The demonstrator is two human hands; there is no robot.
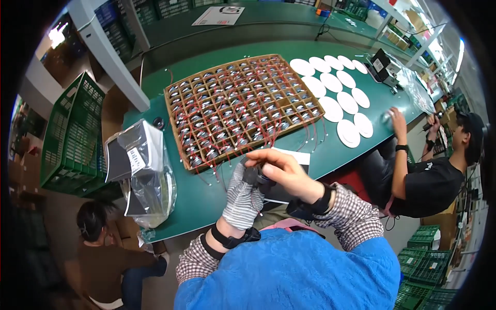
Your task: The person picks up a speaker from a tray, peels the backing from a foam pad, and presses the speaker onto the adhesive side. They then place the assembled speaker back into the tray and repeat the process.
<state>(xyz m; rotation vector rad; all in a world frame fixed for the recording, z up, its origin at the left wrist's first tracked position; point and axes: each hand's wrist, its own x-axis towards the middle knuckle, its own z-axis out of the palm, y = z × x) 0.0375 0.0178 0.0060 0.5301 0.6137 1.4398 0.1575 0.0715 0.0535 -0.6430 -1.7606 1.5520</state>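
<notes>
My left hand (243, 199), in a grey striped glove with dark fingertips, is closed around a dark round part (264, 182) in front of my body. Just above it, my bare right hand (284, 169) has bent fingers and its thumb close together; whatever they pinch is too small or hidden. Beyond both hands, a brown divided cardboard tray (187, 164) lies on the green table (305, 138). Its cells hold many small round silver-and-dark parts (248, 125) with red wires. Some wires hang over the near edge. A white-and-dark sheet (297, 156) lies partly under my right hand.
White discs (347, 103) lie in rows right of the tray. A clear-bagged stack of dark sheets (142, 160) stands at the left edge, near a small black ring (158, 122). One co-worker (431, 175) works at the right; another (111, 253) sits lower left. Green crates (72, 134) stand left.
</notes>
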